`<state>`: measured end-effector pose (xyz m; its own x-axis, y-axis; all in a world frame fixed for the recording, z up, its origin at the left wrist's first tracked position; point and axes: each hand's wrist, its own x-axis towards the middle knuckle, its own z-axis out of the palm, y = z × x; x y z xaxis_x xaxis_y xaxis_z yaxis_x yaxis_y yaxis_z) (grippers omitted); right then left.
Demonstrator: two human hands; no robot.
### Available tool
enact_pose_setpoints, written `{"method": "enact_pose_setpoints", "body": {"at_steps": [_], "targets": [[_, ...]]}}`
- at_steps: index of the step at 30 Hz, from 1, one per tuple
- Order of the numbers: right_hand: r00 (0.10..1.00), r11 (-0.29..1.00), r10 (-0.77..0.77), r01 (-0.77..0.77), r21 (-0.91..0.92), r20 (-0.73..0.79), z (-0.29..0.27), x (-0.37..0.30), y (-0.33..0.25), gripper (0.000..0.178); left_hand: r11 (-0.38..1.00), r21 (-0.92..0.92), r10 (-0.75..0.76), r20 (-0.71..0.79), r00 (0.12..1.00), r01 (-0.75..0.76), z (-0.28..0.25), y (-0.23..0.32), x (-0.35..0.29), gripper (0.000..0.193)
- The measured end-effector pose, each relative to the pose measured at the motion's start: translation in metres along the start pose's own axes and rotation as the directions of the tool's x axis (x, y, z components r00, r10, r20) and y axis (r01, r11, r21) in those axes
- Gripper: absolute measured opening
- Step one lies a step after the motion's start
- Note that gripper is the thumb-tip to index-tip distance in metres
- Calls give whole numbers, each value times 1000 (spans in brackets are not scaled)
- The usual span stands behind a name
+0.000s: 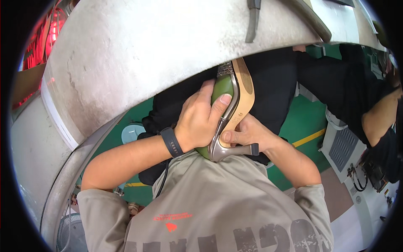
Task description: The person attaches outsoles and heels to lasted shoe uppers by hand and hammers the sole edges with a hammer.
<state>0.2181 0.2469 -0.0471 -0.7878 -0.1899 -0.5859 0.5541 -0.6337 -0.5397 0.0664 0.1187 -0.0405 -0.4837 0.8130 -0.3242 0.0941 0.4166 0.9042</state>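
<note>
A high-heeled shoe (216, 145) in pewter-coloured shiny material lies sideways over my lap, just off the table edge. It sits on a green shoe last (222, 87), and a glittery band (225, 68) crosses its toe end. Along its underside runs a tan sole (244, 98) with a darker oval patch at the forepart; I cannot tell whether it is stuck down. My left hand (203, 113) is wrapped round the last and shoe, thumb on the shoe's side edge. My right hand (247, 133) grips the sole near the heel, thumb on its end and fingers partly hidden behind.
The pale worktable (138, 46) curves across in front of me, with a dark-handled knife (252, 23) near its edge. A box of red items (52, 31) stands far left. To the right are another person's arm (380, 117) and a white machine (342, 145).
</note>
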Motion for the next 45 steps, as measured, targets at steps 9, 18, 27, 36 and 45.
{"method": "enact_pose_setpoints", "body": {"at_steps": [9, 18, 27, 36, 45], "targets": [[989, 997, -47, 38, -67, -139, 7, 0, 15, 48, 997, 71, -14, 0, 1000, 14, 2, -1, 1, 57], [985, 987, -135, 124, -103, -109, 3, -15, 15, 67, 995, -100, 30, 51, 998, -25, -5, -4, -4, 49], [981, 987, -116, 97, -126, -153, 3, -13, 20, 66, 998, 35, 48, 31, 998, -49, -4, 6, -3, 44], [972, 999, -45, 41, -24, -232, 12, -14, 19, 55, 987, 163, -16, 72, 997, 4, -5, 9, -1, 48], [973, 997, -68, 59, -47, -222, 8, -11, 22, 47, 987, 159, -9, 80, 997, -4, -2, 10, -3, 45]]}}
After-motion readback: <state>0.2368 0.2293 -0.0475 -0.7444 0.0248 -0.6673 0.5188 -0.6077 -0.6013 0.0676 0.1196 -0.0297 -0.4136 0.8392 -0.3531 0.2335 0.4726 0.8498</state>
